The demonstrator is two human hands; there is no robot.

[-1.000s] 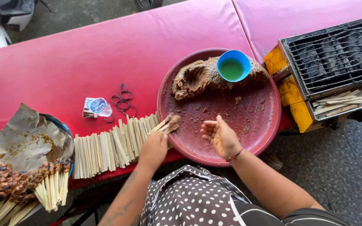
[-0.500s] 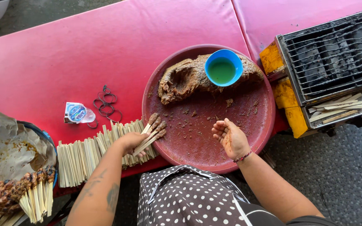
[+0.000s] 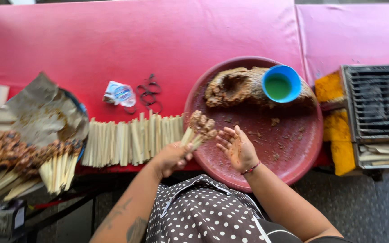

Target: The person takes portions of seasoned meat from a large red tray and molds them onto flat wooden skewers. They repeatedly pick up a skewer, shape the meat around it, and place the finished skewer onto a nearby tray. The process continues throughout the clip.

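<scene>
**Where the Hands Meet: Skewer Station, Mid-Batch**

While the left hand (image 3: 171, 157) grips a small bundle of coated skewers (image 3: 200, 128) by their bare sticks, the meat-covered tips fan out over the near rim of the round red tray (image 3: 293, 153).

- Right hand (image 3: 237, 147): just beside those tips, fingers spread, palm up and smeared with brown paste; it holds nothing.
- Beyond both hands, on the tray's far side: a mound of minced meat mixture (image 3: 235, 86), with a blue bowl of green liquid (image 3: 281, 84) resting against it. Scattered crumbs lie between mound and hands.
- Left of the left hand: a row of bare sticks (image 3: 127, 141) laid side by side along the red surface (image 3: 113, 40).
- Farther left: a heap of finished skewers (image 3: 19, 157) on crumpled paper (image 3: 37, 112).
- Behind the sticks: a small plastic packet (image 3: 119, 93) and loose rubber bands (image 3: 148, 92).
- Far right of the right hand: a grill (image 3: 377, 103).

Judged progress: part done. A good pile is finished, yet many sticks stay bare and much mixture remains.
</scene>
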